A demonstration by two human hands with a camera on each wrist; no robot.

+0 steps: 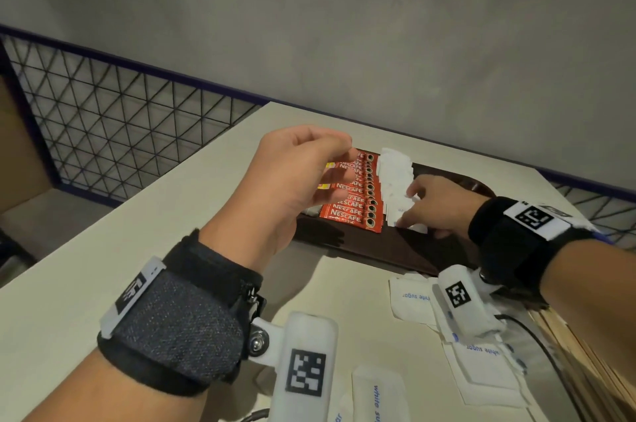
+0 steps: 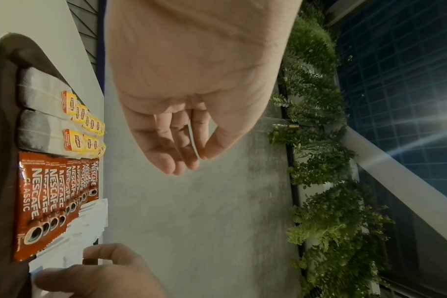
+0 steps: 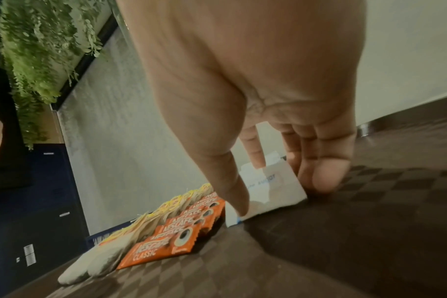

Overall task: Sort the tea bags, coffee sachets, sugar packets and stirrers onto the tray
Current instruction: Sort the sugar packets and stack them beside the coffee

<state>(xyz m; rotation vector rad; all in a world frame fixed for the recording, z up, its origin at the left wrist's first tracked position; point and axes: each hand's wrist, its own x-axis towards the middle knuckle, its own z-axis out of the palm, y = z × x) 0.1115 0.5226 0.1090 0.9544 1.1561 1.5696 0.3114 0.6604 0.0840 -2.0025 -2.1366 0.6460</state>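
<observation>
A dark brown tray (image 1: pixel 371 251) lies on the beige table. It holds tea bags (image 2: pixel 46 113) with yellow tags, a fanned row of red coffee sachets (image 1: pixel 354 204) and a row of white sugar packets (image 1: pixel 395 173). My right hand (image 1: pixel 409 210) is at the near end of the sugar row. Its thumb and fingers pinch one sugar packet (image 3: pixel 276 185), which touches the tray (image 3: pixel 345 242). My left hand (image 1: pixel 344 163) hovers above the coffee sachets (image 2: pixel 54 191), fingers loosely curled and holding nothing. It hides most of the tea bags in the head view.
Loose sugar packets (image 1: pixel 413 297) lie on the table in front of the tray, and wooden stirrers (image 1: pixel 568 352) lie at the near right. A black cable (image 1: pixel 537 339) crosses there. A wire mesh fence (image 1: pixel 103 129) runs along the left; a grey wall stands behind.
</observation>
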